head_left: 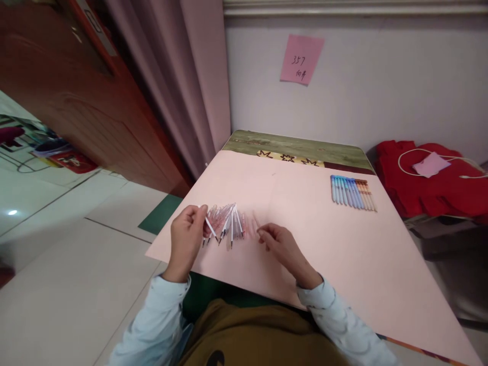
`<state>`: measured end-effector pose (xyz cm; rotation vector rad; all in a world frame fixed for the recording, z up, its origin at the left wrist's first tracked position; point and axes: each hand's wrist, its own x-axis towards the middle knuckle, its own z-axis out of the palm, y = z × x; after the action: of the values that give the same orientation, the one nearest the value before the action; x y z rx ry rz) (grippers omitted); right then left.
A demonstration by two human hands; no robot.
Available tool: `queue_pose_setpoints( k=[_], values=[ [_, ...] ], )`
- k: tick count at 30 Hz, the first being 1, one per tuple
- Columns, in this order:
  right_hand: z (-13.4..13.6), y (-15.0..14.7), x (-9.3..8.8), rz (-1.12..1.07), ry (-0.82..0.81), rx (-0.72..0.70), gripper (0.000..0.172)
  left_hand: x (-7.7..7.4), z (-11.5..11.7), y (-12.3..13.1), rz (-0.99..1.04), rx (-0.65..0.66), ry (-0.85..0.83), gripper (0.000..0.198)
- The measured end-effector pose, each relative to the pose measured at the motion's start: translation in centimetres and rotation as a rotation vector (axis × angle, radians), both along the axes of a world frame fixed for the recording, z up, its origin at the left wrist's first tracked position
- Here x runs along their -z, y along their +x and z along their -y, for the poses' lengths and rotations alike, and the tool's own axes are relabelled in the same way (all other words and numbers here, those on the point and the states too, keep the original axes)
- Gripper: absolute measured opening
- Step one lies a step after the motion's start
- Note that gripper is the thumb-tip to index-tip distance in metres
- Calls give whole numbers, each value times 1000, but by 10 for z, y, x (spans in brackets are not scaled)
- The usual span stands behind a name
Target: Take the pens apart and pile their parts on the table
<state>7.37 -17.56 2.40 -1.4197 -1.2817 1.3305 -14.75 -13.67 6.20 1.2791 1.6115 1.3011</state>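
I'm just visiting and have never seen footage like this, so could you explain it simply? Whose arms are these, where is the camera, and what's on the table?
No robot here: these are a person's own bare hands, in pale blue sleeves. The single picture comes from a camera worn on their head, looking forward and down.

The table's pale pink covering bears a loose pile of thin white sticks with dark tips and pinkish pieces. Farther off, to the right, lies a neat row of slim blue, purple and orange-brown pens.

The left hand pinches one thin white stick. The right hand is beside the pile, fingertips together; blur hides whether it holds anything.
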Motion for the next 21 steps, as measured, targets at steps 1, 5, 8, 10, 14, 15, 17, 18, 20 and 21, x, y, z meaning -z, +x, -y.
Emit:
queue_pose_setpoints(
  k=[1,5,8,10,14,15,17,18,20,21],
  values=[
    [-5,0,0,22,34,51,23,-2,-3,-1,-120,43,-8,33],
    [-18,-7,2,35,144,99,36,7,-10,17,-495,180,-6,35],
    [-20,-5,8,77,215,151,37,16,-12,25,-624,163,2,33],
    [-20,3,13,127,207,191,36,19,-13,17,-632,141,7,31],
    [-22,15,19,277,148,165,40,25,-16,-18,-697,24,64,29],
    [-23,15,20,297,150,144,47,28,-18,-28,-730,-14,87,29],
    [-23,10,22,318,169,97,63,37,-20,-45,-760,-59,113,31],
    [-23,6,22,330,181,74,69,42,-21,-50,-748,-65,101,33],
    [-23,-3,24,363,198,35,76,51,-21,-54,-674,-51,49,39],
    [-23,-8,25,378,200,21,77,55,-20,-53,-626,-37,21,42]
  ],
)
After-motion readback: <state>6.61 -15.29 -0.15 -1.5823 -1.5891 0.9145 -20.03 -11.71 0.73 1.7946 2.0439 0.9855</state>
